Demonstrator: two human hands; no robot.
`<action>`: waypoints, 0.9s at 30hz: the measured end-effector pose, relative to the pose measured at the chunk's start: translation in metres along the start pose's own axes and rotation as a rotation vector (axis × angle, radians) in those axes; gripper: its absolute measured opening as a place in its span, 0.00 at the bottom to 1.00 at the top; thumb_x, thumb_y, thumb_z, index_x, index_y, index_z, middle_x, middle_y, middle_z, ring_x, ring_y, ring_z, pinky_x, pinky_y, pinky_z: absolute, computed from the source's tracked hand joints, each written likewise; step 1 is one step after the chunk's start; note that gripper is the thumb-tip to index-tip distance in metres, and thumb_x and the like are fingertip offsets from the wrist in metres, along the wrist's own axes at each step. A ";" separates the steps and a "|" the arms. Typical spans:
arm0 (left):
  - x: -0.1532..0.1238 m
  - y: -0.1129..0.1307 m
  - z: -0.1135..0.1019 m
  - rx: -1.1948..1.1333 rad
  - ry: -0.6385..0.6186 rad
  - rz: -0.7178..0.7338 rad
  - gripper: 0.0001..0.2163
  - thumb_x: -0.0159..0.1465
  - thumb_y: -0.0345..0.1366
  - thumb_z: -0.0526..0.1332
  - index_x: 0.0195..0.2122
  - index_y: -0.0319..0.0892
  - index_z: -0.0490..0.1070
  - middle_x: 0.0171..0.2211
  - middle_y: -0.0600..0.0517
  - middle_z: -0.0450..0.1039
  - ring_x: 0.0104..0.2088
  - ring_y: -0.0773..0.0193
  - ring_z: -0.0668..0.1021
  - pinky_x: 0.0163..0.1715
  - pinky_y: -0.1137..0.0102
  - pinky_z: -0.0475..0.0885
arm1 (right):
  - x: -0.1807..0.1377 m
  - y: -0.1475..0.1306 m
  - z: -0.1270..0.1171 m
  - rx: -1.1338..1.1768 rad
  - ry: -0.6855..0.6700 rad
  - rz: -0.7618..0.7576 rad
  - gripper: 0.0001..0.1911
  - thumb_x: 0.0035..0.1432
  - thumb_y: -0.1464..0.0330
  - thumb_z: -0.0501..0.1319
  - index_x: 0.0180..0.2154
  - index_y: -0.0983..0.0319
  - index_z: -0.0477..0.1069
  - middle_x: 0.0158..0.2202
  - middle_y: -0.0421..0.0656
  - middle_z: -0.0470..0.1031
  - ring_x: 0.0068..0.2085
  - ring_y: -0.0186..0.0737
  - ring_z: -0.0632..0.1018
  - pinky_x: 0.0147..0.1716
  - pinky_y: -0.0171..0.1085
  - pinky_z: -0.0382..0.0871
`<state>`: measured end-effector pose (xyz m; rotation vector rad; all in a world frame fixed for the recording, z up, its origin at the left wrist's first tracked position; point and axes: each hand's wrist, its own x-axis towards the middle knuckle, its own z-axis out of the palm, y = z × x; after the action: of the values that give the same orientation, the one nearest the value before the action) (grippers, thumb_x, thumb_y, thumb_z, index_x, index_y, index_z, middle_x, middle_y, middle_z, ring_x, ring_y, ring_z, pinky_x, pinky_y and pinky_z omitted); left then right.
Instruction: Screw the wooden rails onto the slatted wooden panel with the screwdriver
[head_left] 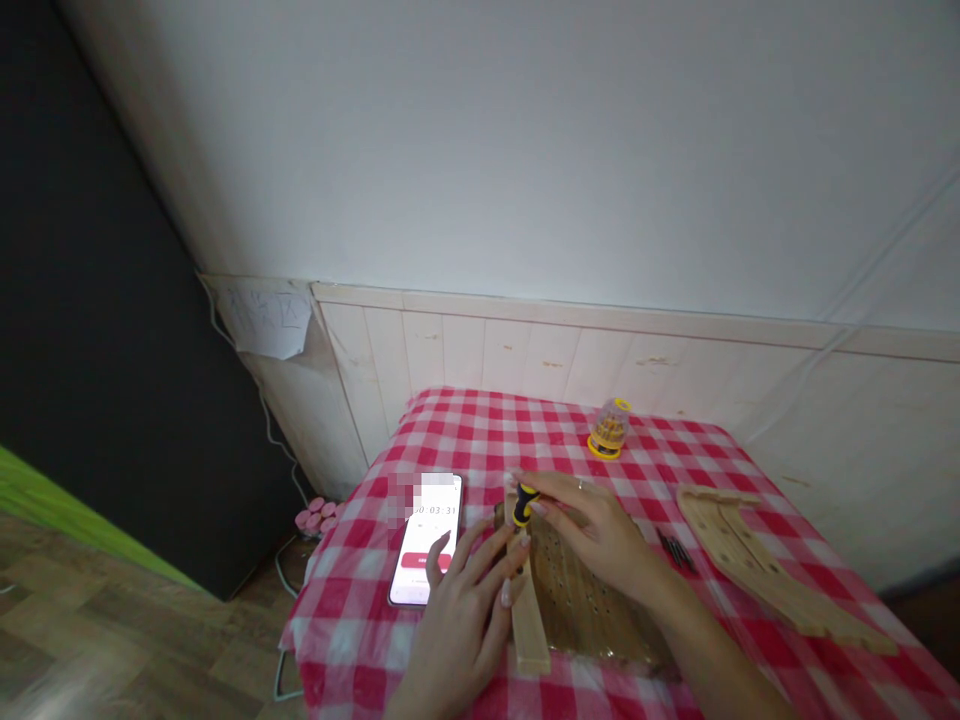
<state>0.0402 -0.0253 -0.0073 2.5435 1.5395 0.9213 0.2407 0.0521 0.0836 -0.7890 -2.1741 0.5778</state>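
Observation:
In my right hand [604,530] is a small black-and-yellow screwdriver [523,506], its handle between thumb and fingers, standing nearly upright over a pale wooden strip [531,625]. My left hand [466,610] lies across the strip from the left, fingers stretched and spread, with fingertips on the wood close below the screwdriver. The screwdriver's tip is hidden by the fingers. Under and beside the strip lies a brown board [581,590] with several small holes and a shiny, film-like edge. My right forearm crosses above this board.
A lit phone [409,590] showing a timer lies left of my left hand. Behind stands a clear bit case [610,430] with yellow ends. Dark screws [676,550] and shaped pale wooden pieces [739,545] lie to the right on the checked tablecloth [495,420]. The wall borders the table's back.

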 end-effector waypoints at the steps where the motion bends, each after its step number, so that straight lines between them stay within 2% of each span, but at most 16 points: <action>1: 0.000 0.000 0.000 0.000 0.002 -0.002 0.27 0.73 0.26 0.52 0.70 0.56 0.62 0.66 0.55 0.71 0.67 0.53 0.68 0.66 0.54 0.54 | 0.000 0.000 0.000 0.001 0.013 0.007 0.19 0.72 0.67 0.56 0.59 0.52 0.75 0.53 0.46 0.83 0.52 0.46 0.84 0.51 0.45 0.80; 9: -0.001 0.000 0.001 0.018 0.021 -0.005 0.28 0.72 0.26 0.52 0.70 0.57 0.62 0.66 0.55 0.71 0.67 0.53 0.68 0.66 0.53 0.53 | 0.000 0.001 0.002 -0.033 0.111 0.003 0.12 0.70 0.62 0.60 0.51 0.53 0.80 0.44 0.45 0.86 0.43 0.46 0.86 0.45 0.43 0.82; 17: -0.001 0.001 0.000 0.012 0.005 -0.014 0.27 0.73 0.27 0.52 0.70 0.58 0.62 0.66 0.56 0.70 0.67 0.53 0.68 0.65 0.53 0.55 | -0.001 0.006 0.003 -0.035 0.190 -0.037 0.12 0.66 0.55 0.65 0.42 0.56 0.76 0.37 0.45 0.83 0.38 0.45 0.85 0.39 0.43 0.81; 20: 0.000 0.001 0.000 0.010 -0.005 -0.012 0.27 0.73 0.27 0.52 0.70 0.57 0.62 0.67 0.56 0.70 0.67 0.52 0.68 0.65 0.53 0.55 | -0.002 0.004 0.005 -0.051 0.177 -0.037 0.11 0.67 0.56 0.64 0.43 0.56 0.74 0.38 0.45 0.83 0.40 0.46 0.85 0.40 0.43 0.81; 24: 0.000 0.001 0.000 0.017 -0.015 -0.014 0.27 0.74 0.26 0.51 0.70 0.57 0.62 0.67 0.56 0.69 0.68 0.53 0.67 0.65 0.52 0.55 | -0.004 0.002 0.008 -0.006 0.154 0.014 0.11 0.69 0.61 0.62 0.49 0.57 0.72 0.43 0.47 0.84 0.43 0.46 0.85 0.43 0.43 0.81; 27: 0.000 0.001 0.000 0.018 -0.010 -0.009 0.27 0.74 0.26 0.51 0.70 0.56 0.62 0.68 0.57 0.68 0.68 0.53 0.66 0.64 0.52 0.54 | -0.003 0.001 0.009 0.015 0.122 -0.011 0.10 0.70 0.62 0.60 0.49 0.56 0.75 0.44 0.46 0.85 0.44 0.45 0.86 0.45 0.43 0.81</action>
<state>0.0408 -0.0257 -0.0075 2.5475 1.5619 0.8959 0.2359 0.0494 0.0759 -0.7836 -2.0592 0.5263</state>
